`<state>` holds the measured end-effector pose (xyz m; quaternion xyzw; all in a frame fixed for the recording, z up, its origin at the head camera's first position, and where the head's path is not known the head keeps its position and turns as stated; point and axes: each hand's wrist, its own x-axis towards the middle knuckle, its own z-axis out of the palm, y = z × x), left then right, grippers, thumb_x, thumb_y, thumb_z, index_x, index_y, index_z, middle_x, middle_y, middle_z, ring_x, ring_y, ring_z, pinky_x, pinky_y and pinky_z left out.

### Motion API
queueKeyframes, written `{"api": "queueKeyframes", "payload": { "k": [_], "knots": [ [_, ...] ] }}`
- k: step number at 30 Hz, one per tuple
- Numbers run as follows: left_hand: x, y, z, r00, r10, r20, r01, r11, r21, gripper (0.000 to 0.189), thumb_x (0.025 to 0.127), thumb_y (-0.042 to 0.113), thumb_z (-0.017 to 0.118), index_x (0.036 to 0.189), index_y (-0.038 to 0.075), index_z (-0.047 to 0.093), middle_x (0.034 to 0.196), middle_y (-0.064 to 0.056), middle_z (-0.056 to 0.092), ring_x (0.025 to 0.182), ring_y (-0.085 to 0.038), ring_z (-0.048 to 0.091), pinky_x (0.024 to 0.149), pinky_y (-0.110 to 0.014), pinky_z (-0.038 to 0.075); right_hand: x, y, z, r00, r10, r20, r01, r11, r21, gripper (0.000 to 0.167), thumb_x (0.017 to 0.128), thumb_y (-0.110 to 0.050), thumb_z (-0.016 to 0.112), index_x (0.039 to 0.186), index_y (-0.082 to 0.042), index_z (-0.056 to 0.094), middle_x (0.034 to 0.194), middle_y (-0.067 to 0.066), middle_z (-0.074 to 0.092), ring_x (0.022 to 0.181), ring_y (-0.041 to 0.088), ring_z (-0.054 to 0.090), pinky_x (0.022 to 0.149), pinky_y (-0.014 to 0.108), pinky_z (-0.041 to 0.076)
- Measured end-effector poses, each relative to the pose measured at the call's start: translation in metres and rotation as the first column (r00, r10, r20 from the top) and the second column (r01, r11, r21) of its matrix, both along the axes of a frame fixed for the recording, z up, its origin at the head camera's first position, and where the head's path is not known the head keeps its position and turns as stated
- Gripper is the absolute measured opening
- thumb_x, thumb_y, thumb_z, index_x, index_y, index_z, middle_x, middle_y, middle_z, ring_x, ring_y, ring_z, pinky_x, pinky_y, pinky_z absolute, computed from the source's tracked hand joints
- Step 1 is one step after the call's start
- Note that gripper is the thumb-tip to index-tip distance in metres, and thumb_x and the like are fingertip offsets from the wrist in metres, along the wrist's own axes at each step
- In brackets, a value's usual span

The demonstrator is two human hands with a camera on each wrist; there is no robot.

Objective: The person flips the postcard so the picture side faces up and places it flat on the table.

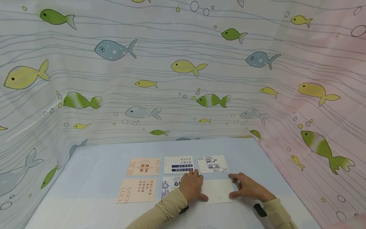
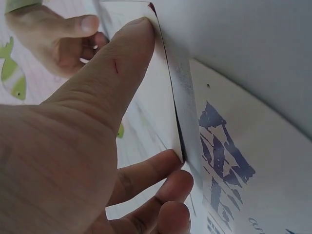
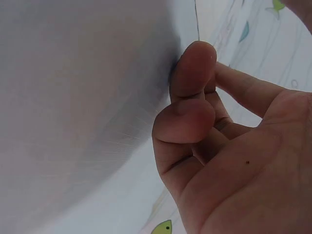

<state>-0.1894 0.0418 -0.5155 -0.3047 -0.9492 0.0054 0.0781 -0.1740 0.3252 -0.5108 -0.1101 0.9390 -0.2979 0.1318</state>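
A blank cream card (image 1: 218,190) lies at the near right of a layout of printed cards, between the two hands. My left hand (image 1: 191,186) is at its left edge, the thumb over the near corner and the fingertips by the far corner. In the left wrist view, the thumb (image 2: 139,39) rests on the card's face and a fingertip meets the edge. At the card's right side, my right hand (image 1: 248,187) has thumb and index finger spread along the edge; the right wrist view shows its other fingers (image 3: 183,119) bent. A purple-print card (image 1: 168,188) is partly hidden beneath the left forearm.
Two peach cards, one upper (image 1: 144,167) and one lower (image 1: 137,190), lie at the left. Behind the hands are a blue-banded card (image 1: 177,162) and a white lettered card (image 1: 213,164). Fish-patterned cloth (image 1: 177,105) walls surround the pale table (image 1: 94,178).
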Motion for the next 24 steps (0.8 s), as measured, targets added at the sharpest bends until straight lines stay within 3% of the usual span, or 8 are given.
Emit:
{"api": "queueKeyframes", "payload": {
  "k": [8,15,19,22,24],
  "knots": [
    [-0.001,-0.002,-0.004,0.999,-0.001,0.041,-0.002,0.998,0.060,0.084,0.059,0.076,0.081,0.111,0.011,0.068,0.097,-0.007,0.058,0.081,-0.019,0.055,0.066,-0.033,0.050,0.000,0.006,-0.007,1.000,0.020,-0.015,-0.020,0.999,-0.049,0.067,0.077,-0.023,0.089,0.135,-0.007,0.060,0.107,0.005,0.054,0.080,0.018,0.048,0.066,0.028,0.041],
    [-0.002,-0.004,-0.004,0.992,-0.009,0.123,-0.007,0.991,0.132,0.077,0.066,0.068,0.084,0.116,0.012,0.068,0.101,-0.007,0.059,0.086,-0.020,0.056,0.069,-0.035,0.051,-0.004,0.009,-0.010,1.000,-0.001,0.020,0.003,0.992,-0.127,0.066,0.075,-0.017,0.091,0.130,-0.007,0.056,0.103,0.007,0.054,0.080,0.020,0.050,0.066,0.029,0.043],
    [-0.006,-0.008,-0.004,0.991,-0.023,0.135,-0.002,0.983,0.184,0.066,0.071,0.059,0.086,0.118,0.014,0.069,0.103,-0.005,0.063,0.090,-0.021,0.060,0.071,-0.034,0.052,-0.003,0.010,-0.010,1.000,0.004,0.009,-0.003,0.985,-0.170,0.064,0.077,-0.015,0.089,0.129,-0.007,0.053,0.101,0.008,0.053,0.076,0.018,0.051,0.064,0.028,0.043],
    [-0.011,-0.010,-0.007,0.981,-0.028,0.191,-0.025,0.962,0.271,0.056,0.076,0.051,0.085,0.117,0.016,0.071,0.093,0.003,0.062,0.083,-0.014,0.059,0.067,-0.029,0.050,-0.002,0.011,-0.010,1.000,0.014,-0.016,-0.017,0.978,-0.208,0.060,0.079,-0.012,0.087,0.127,-0.005,0.050,0.101,0.010,0.052,0.074,0.016,0.052,0.062,0.027,0.045],
    [-0.014,-0.013,-0.009,0.959,-0.043,0.279,-0.065,0.929,0.365,0.048,0.080,0.044,0.084,0.115,0.015,0.072,0.082,0.008,0.061,0.071,-0.010,0.058,0.060,-0.027,0.047,-0.001,0.011,-0.010,0.999,0.013,-0.041,-0.022,0.975,-0.220,0.059,0.080,-0.012,0.086,0.126,-0.005,0.050,0.102,0.011,0.051,0.075,0.016,0.052,0.062,0.027,0.046]
  ]
}}
